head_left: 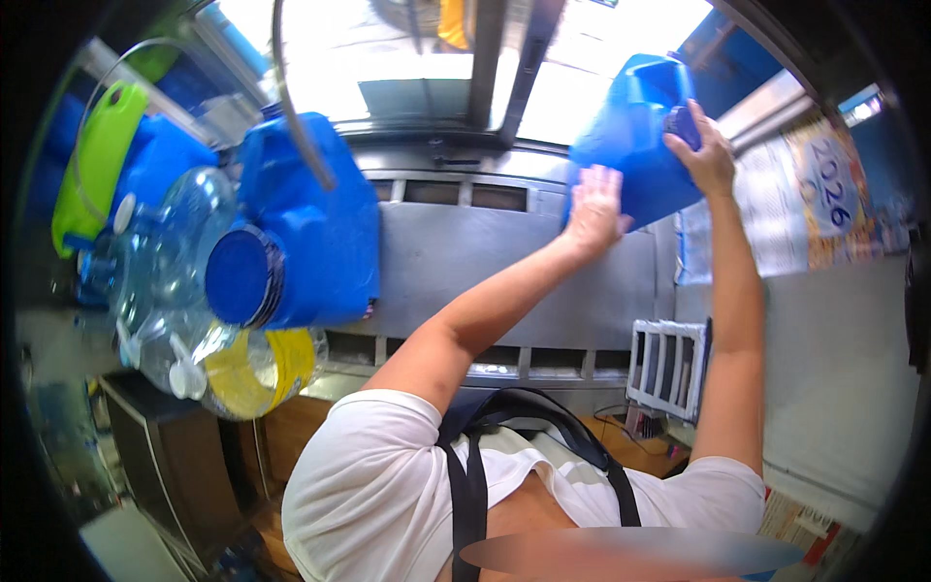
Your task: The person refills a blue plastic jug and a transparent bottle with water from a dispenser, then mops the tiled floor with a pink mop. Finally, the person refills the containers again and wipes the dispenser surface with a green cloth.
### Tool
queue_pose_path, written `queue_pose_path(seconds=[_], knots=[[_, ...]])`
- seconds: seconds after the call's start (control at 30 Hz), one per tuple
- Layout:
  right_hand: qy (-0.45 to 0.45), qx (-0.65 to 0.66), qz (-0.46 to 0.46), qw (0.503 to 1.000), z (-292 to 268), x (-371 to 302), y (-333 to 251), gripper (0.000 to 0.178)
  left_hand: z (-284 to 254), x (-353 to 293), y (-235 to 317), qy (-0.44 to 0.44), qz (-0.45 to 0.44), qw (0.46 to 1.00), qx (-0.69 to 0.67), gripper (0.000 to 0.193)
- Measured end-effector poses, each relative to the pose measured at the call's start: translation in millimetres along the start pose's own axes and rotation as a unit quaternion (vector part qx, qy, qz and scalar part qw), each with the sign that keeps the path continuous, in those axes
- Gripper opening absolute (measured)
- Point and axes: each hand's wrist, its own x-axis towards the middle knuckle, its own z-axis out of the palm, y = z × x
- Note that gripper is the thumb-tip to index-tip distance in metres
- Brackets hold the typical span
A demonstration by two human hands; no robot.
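Blue jug (621, 141) is being held nr window (417, 63), over R end of grey metal surface (456, 262). Long axis is running roughly up-down in view, leaning: top is pointing up & slightly R, base down; dark cap (682, 124) is facing R. R hand (710, 155) grip is clamping on jug at cap; L hand (594, 213) is pressing flat, fingers extended, agst lower side.

At upper right, we have a jug (616, 126) between our left hand (596, 213) and right hand (711, 160), left of a calendar (824, 184). At left, bottles (199, 218) sit beside a canister (325, 228).
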Motion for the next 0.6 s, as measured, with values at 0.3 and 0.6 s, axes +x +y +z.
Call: queue_pose_path(seconds=[0.3, 0.6], knots=[[-0.058, -0.109, 0.173, 0.977, 54, 113, 31, 0.094, -225, -224, -21, 0.420, 0.097, 0.886, 0.172, 0.068], [0.092, 0.303, -0.264, 0.911, 147, -63, -230, 0.069, -324, -282, -77, 0.521, -0.177, 0.828, -0.105, 0.134]])
